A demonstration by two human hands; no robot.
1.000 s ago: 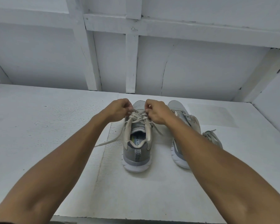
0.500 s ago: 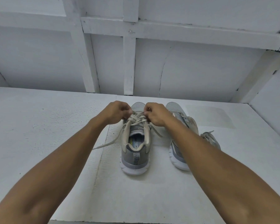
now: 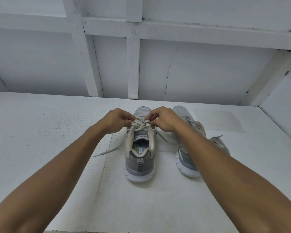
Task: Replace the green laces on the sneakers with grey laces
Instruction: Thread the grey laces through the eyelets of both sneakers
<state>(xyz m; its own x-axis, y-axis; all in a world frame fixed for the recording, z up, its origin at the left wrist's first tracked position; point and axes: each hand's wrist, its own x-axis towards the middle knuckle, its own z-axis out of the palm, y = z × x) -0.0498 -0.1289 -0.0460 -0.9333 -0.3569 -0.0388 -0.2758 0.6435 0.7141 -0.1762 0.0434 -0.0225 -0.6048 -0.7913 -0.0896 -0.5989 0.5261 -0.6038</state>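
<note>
I count two sneakers on the white bench, both grey with white soles. They stand side by side, a little apart, with heels toward me and toes toward the white wall.

The left sneaker stands in full view between my forearms. My right forearm crosses over the right sneaker and hides much of it.

Both of my hands are at the top of the left sneaker, one on each side of its lacing. My left hand has its fingers curled and pinches the pale grey lace on the left side. My right hand is curled the same way and pinches the same lace on the right side. Between the two hands the lace runs in several crossings over the tongue; they are too tightly bunched for me to count.

Two loose ends hang from this lacing. The left loose end trails down over the side of the sneaker and lies on the bench toward my left forearm. The right loose end slants down into the gap between the two sneakers.

Past my right forearm a small tangle of lace shows. I cannot tell whether it is threaded into the right sneaker or lies loose beside it.
</note>
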